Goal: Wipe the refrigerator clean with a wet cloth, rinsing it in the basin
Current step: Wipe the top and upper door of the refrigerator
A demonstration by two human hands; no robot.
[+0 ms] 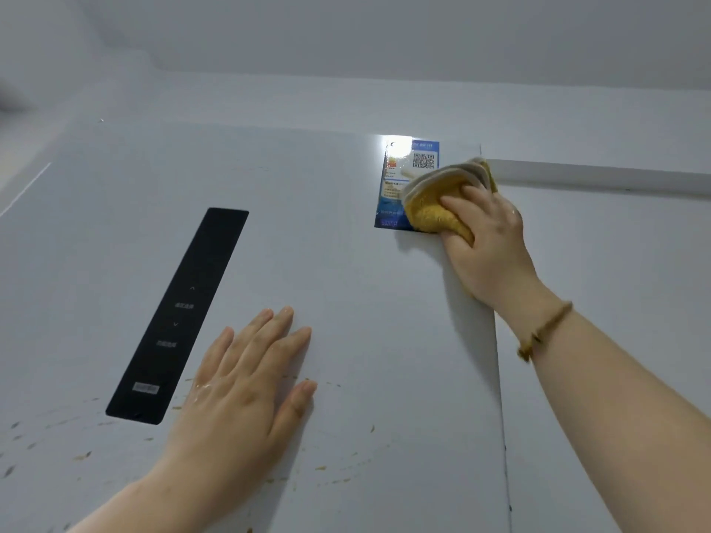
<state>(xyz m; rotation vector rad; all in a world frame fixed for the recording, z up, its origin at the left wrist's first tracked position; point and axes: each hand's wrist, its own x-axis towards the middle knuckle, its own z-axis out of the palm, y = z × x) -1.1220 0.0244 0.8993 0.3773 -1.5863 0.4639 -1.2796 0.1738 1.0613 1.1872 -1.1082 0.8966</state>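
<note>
Refrigerator door (346,263) fills the view, pale grey, flecked with small brownish spots low down. Black control panel (179,315) runs slanted at left. Left hand (246,382) lies flat on the door, its fingers spread (it looks wet). Right hand (488,240) grips the yellow cloth (434,201), pressing it against the blue sticker (392,186) near the door's top edge.

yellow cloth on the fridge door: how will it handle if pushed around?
Probably floppy: the cloth bunches and folds under the right hand. Likely light, since one hand pins it to the door. It may catch on the sticker edge it overlaps.
</note>
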